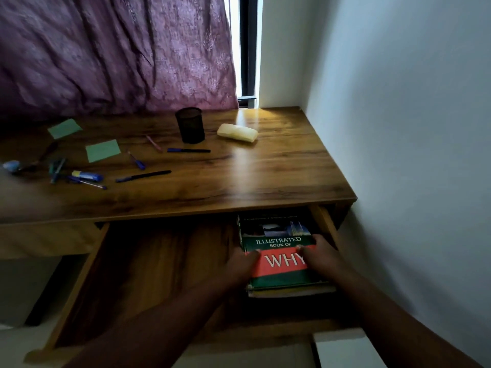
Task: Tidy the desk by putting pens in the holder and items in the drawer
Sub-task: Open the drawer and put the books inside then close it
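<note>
A green and red book (279,240) lies on a stack at the right side of the open wooden drawer (148,266). My left hand (239,264) grips its left edge and my right hand (321,256) grips its right edge. On the desktop (279,168) stands a black mesh pen holder (190,124), with no pens seen in it. Several pens lie loose: a black and blue pen (188,150), another pen (143,176), a small blue pen (136,161), a pink pen (154,142) and a cluster of pens (79,177) at the left. A cream case (237,132) rests right of the holder.
Two green sticky notes (103,150) (64,128) lie on the left part of the desk. A purple curtain (114,54) hangs behind it, and a white wall (398,128) closes the right side. A white object (342,346) sits below the drawer's front right.
</note>
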The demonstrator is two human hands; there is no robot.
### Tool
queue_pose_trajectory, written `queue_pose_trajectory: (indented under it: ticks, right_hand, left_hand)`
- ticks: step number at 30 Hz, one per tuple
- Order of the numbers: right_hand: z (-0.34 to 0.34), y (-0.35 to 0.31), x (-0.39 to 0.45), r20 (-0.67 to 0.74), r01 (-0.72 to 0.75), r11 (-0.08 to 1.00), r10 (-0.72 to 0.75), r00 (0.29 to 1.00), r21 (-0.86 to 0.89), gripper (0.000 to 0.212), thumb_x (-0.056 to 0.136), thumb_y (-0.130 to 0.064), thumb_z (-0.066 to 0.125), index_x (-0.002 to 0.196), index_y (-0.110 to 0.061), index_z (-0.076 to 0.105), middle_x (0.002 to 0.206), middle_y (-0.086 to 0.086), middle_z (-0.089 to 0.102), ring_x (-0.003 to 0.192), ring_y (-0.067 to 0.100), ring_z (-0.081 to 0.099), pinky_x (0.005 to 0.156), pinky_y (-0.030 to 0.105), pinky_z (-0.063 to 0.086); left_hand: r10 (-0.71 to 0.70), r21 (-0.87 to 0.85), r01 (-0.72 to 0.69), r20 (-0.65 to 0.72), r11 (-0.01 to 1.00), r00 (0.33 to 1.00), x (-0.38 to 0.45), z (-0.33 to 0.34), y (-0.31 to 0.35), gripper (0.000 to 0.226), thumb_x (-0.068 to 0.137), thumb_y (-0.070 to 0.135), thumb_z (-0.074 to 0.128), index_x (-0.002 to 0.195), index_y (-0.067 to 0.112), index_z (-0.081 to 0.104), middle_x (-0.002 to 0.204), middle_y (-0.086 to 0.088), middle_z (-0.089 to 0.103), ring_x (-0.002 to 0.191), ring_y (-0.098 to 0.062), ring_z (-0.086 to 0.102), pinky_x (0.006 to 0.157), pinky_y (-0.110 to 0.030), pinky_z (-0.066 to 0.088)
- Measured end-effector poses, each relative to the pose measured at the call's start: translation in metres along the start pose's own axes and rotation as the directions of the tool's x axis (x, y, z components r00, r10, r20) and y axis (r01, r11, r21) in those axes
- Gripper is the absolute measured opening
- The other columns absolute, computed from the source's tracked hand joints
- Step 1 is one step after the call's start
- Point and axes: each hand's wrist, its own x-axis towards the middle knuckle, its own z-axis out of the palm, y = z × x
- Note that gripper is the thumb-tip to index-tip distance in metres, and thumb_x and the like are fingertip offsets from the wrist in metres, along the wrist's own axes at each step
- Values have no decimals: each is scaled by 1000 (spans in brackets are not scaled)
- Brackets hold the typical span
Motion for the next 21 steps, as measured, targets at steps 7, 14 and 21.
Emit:
queue_pose_trajectory:
  ticks: [7,14,21]
  right_hand:
    - [15,28,24,56,49,995,-44,997,-91,53,85,-27,60,133,-23,38,127,16,56,113,33,55,96,40,45]
    - [10,29,12,118,263,897,-236,965,-354,44,89,-25,57,132,-19,48,133,11,49,118,26,49,99,35,40]
    - [26,31,-58,379,600,689,-471,797,-407,57,94,-53,39,141,-20,40,144,3,42,133,17,34,111,31,28]
  left_hand:
    - [29,273,-54,94,961,995,26,8,-20,44,96,48,46,112,8,56,110,-14,67,99,-29,66,89,-42,54]
    - [122,796,-98,31,597,992,33,-1,-17,46,92,54,49,119,17,59,123,-9,57,106,-25,58,85,-30,46]
    - [269,849,-468,404,244,874,-32,-31,-24,76,87,72,27,146,24,35,147,-7,39,130,-24,40,102,-31,34]
